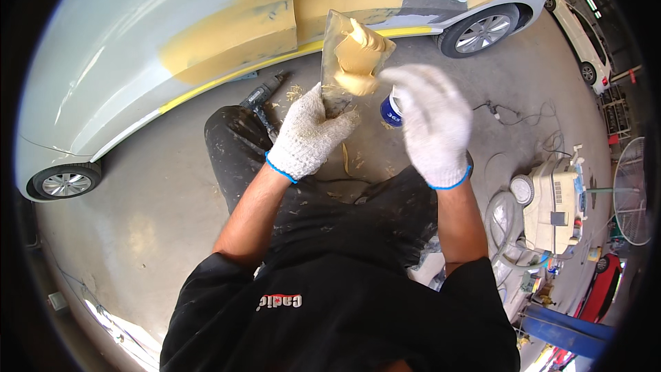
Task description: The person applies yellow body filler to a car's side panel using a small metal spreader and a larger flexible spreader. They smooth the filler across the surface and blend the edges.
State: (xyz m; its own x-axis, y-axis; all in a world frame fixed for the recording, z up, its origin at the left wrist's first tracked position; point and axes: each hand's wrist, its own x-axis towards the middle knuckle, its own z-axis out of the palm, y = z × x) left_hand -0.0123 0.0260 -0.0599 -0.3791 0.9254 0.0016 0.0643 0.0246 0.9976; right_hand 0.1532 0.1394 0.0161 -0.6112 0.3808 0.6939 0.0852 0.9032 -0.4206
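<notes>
My left hand (310, 131), in a white knitted glove with a blue cuff, grips the lower end of a flat mixing board (332, 40). A thick heap of yellow body filler (359, 56) lies on the board, which is tilted up in front of the car. My right hand (432, 120), gloved the same way, is raised just right of the board. Motion blurs its fingers, so whether it holds anything is unclear. Below and partly behind it, a blue and white can (391, 111) stands on the floor.
Ahead is a silver-grey car (131, 34) with dried yellow filler (237, 31) across its side panels and yellow tape (206, 89) along the sill. A power tool (263, 91) lies by my left knee. At right are a beige wheeled machine (551, 207), hoses (499, 224) and a fan (630, 193).
</notes>
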